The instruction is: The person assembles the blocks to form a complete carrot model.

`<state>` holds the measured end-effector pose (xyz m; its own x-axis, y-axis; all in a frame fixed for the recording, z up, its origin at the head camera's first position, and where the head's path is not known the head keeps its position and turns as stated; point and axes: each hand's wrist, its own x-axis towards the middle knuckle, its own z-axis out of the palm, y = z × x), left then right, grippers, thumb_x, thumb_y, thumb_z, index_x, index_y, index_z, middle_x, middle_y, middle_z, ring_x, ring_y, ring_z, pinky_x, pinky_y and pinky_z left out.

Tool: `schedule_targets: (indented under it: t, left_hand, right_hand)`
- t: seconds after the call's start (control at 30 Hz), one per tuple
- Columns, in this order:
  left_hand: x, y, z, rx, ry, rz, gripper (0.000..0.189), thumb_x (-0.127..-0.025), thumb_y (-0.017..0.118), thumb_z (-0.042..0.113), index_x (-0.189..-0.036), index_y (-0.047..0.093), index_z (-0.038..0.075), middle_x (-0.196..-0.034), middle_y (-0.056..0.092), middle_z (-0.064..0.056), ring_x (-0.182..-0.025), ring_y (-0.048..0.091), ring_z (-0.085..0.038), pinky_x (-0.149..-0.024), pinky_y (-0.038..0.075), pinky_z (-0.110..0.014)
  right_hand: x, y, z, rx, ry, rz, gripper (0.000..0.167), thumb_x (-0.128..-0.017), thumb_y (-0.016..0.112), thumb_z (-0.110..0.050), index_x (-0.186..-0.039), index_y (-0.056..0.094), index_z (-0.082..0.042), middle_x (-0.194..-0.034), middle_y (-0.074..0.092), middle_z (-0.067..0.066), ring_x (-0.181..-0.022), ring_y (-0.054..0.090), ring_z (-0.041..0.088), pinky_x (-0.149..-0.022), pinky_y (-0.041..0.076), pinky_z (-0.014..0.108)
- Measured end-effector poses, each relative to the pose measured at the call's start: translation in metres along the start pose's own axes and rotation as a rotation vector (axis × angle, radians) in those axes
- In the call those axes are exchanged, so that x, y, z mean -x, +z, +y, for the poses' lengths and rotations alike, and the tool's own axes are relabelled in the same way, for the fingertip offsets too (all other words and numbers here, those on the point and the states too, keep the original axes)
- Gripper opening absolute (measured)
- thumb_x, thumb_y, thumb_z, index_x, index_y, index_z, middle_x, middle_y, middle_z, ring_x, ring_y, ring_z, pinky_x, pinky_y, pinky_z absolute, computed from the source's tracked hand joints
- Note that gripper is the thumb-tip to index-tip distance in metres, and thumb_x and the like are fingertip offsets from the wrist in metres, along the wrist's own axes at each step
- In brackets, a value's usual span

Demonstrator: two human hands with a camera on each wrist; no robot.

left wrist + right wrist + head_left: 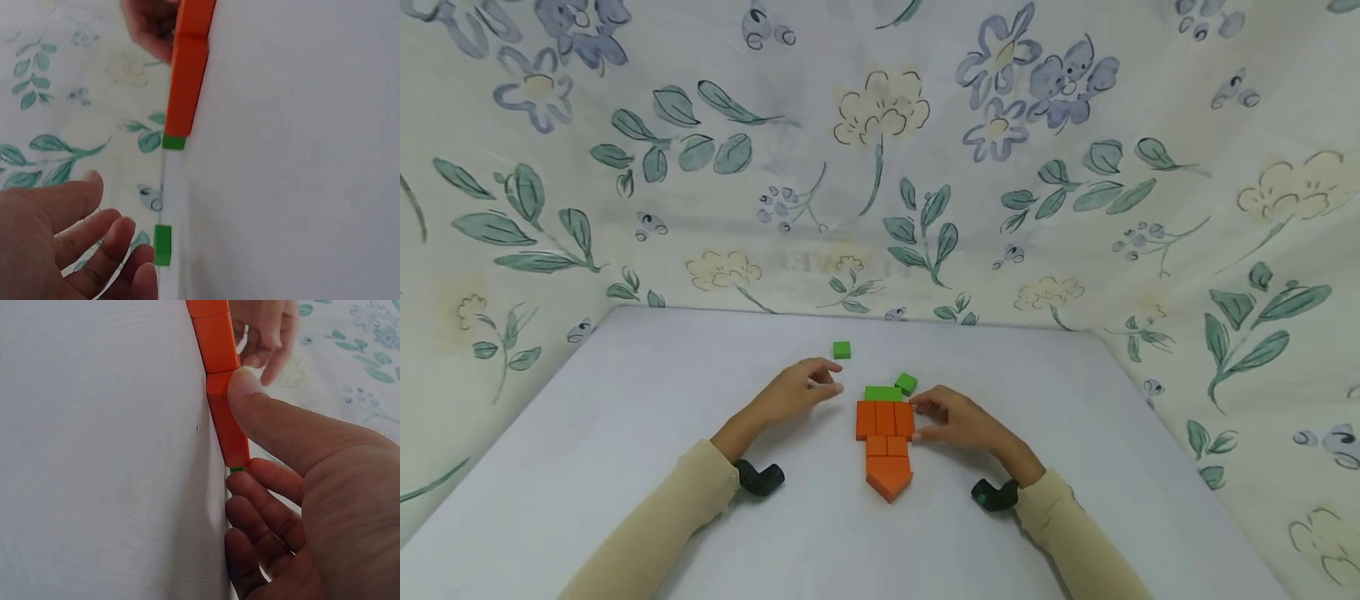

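Note:
Orange blocks lie joined in an arrow-like shape on the table. Three oblong orange blocks (886,419) form the wide row, two smaller orange blocks (887,446) sit nearer, and a pointed orange block (890,477) faces the person. Against the far side of the row is a green oblong block (882,393). My right hand (958,418) pinches the row's rightmost orange block (229,419), thumb at its near end and index finger at its far end. My left hand (793,390) hovers left of the shape, fingers loosely bent and holding nothing.
One small green block (906,383) sits tilted near the right hand's fingertips. Another green block (842,350) stands farther back, beyond the left hand. The white table (760,550) ends at a flower-patterned cloth (880,225) behind and at both sides.

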<state>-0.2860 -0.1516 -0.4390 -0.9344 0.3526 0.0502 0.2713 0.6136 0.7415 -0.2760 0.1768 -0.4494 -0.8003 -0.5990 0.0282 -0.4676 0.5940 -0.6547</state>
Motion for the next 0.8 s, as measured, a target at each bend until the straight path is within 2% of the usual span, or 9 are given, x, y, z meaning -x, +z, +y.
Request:
schedule_targets:
  t: [0.07,0.13,0.2,0.3,0.43,0.53,0.67,0.8]
  left_hand:
    - [-0.01,-0.01,-0.003,-0.023,-0.017,0.031,0.034,-0.1,0.062,0.026,-0.128,0.064,0.009,-0.111,0.067,-0.008,-0.104,0.06,-0.024,-0.084,0.051,-0.037]
    - [-0.021,-0.021,-0.006,-0.055,-0.019,0.06,0.026,-0.101,0.058,0.019,-0.124,0.066,0.008,-0.109,0.068,-0.008,-0.101,0.06,-0.024,-0.083,0.05,-0.036]
    - [-0.033,-0.031,-0.007,-0.09,0.006,0.075,0.025,-0.102,0.052,0.01,-0.121,0.067,0.006,-0.113,0.069,-0.011,-0.104,0.061,-0.026,-0.087,0.051,-0.039]
    - [-0.05,-0.039,-0.004,-0.119,0.049,0.058,0.031,-0.1,0.043,0.0,-0.12,0.067,0.003,-0.12,0.068,-0.016,-0.113,0.061,-0.031,-0.098,0.049,-0.047]
    - [-0.073,-0.036,0.0,-0.203,0.069,-0.019,0.044,-0.093,0.037,-0.011,-0.125,0.064,0.003,-0.129,0.063,-0.018,-0.124,0.055,-0.035,-0.109,0.042,-0.05]
    - [-0.082,-0.026,-0.003,-0.292,0.06,-0.081,0.055,-0.091,0.038,-0.016,-0.135,0.059,0.009,-0.138,0.056,-0.016,-0.132,0.049,-0.034,-0.114,0.037,-0.05]
    - [-0.084,-0.016,-0.006,-0.387,0.034,-0.13,0.06,-0.092,0.044,-0.015,-0.141,0.057,0.017,-0.135,0.055,-0.016,-0.125,0.05,-0.033,-0.112,0.038,-0.049]
    - [-0.086,-0.015,-0.008,-0.408,0.021,-0.133,0.046,-0.094,0.052,-0.008,-0.136,0.06,0.011,-0.12,0.06,-0.017,-0.109,0.055,-0.03,-0.103,0.046,-0.047]
  right_hand:
    - [0.003,0.001,0.002,-0.01,-0.003,0.001,0.052,-0.085,0.08,-0.034,-0.13,0.062,-0.013,-0.116,0.063,0.001,-0.104,0.057,0.015,-0.089,0.05,0.026]
    - [0.005,0.002,0.004,-0.018,-0.016,0.001,0.053,-0.085,0.08,-0.034,-0.131,0.062,-0.013,-0.117,0.063,0.002,-0.104,0.057,0.015,-0.088,0.049,0.026]
    - [0.006,0.003,0.006,-0.019,-0.037,0.004,0.053,-0.086,0.079,-0.034,-0.131,0.061,-0.012,-0.117,0.063,0.003,-0.104,0.058,0.016,-0.087,0.049,0.026]
    - [0.007,0.003,0.008,-0.009,-0.05,0.015,0.053,-0.086,0.079,-0.035,-0.131,0.061,-0.014,-0.117,0.063,0.001,-0.103,0.057,0.014,-0.087,0.049,0.024]
    - [0.005,0.001,0.009,0.004,-0.045,0.031,0.051,-0.086,0.079,-0.034,-0.131,0.061,-0.017,-0.116,0.063,-0.002,-0.104,0.057,0.013,-0.089,0.05,0.025]
    - [0.003,0.001,0.01,0.003,-0.035,0.031,0.05,-0.086,0.079,-0.033,-0.131,0.062,-0.018,-0.117,0.062,-0.002,-0.107,0.058,0.014,-0.092,0.05,0.028]
    - [0.001,0.002,0.009,-0.013,-0.048,0.031,0.051,-0.086,0.079,-0.033,-0.131,0.062,-0.015,-0.118,0.063,0.001,-0.109,0.059,0.016,-0.094,0.05,0.029]
    - [0.002,0.0,0.01,-0.011,-0.068,0.035,0.052,-0.086,0.079,-0.035,-0.131,0.062,-0.015,-0.117,0.063,0.001,-0.107,0.058,0.015,-0.091,0.049,0.026]
